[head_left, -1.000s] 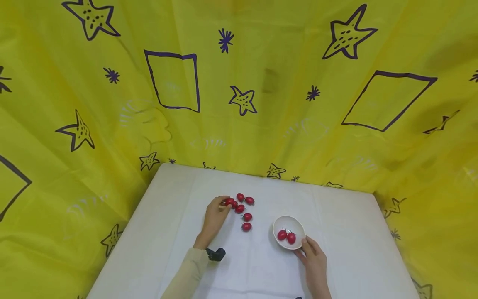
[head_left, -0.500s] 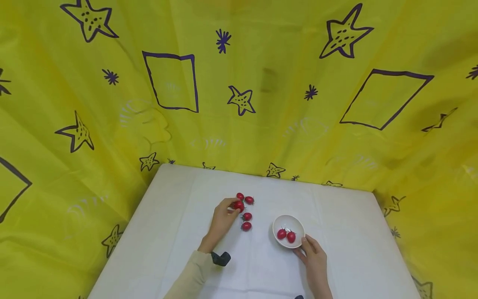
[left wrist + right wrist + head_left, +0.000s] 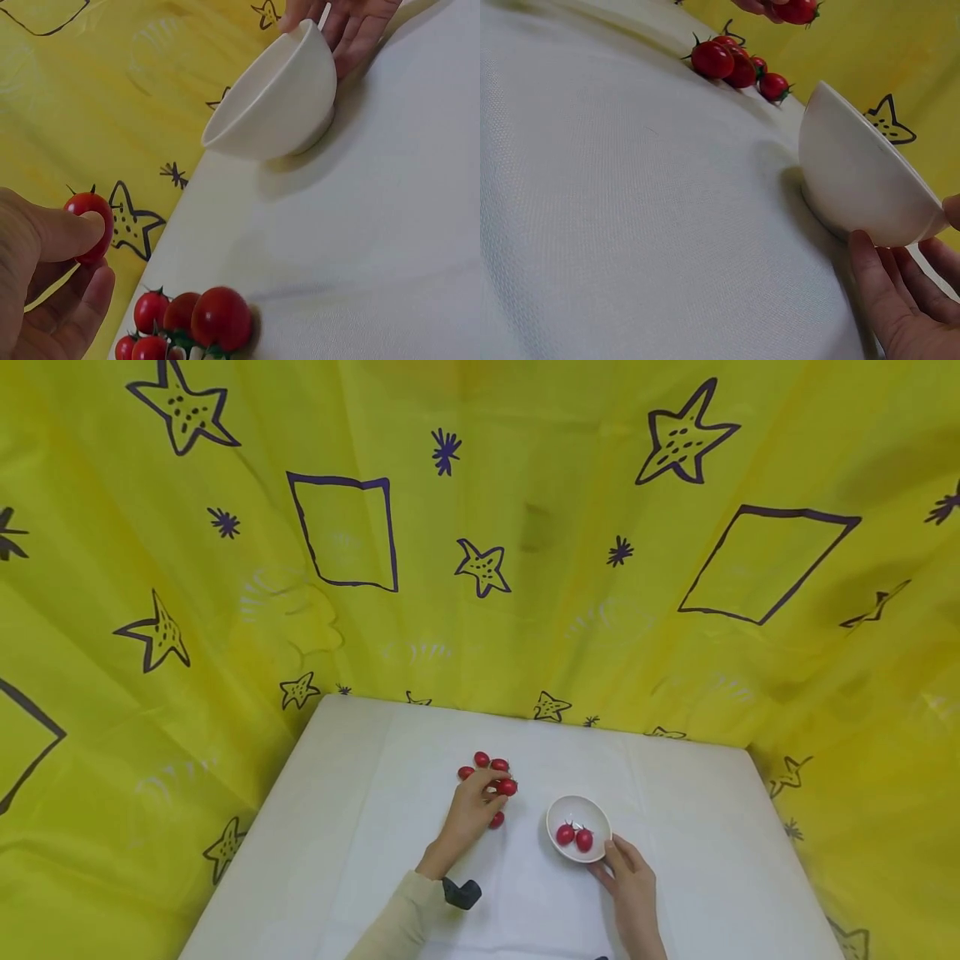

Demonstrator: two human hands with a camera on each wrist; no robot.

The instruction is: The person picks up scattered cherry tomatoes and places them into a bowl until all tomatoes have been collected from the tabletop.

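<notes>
My left hand pinches a red cherry tomato between thumb and fingers, raised above the other tomatoes. Several more cherry tomatoes with green stems lie in a loose cluster under and behind that hand; in the head view it partly covers them. My right hand grips the near right side of a small white bowl, thumb at the rim and fingers beneath the wall. In the head view, two tomatoes sit inside the bowl.
A white cloth covers the table. Behind and around it hangs a yellow curtain with dark stars and squares drawn on it. A black strap mount sits on my left wrist.
My left hand has picked a tomato from the left of the cluster and moved it right, towards the bowl. The right hand and the bowl have stayed nearly in place.
</notes>
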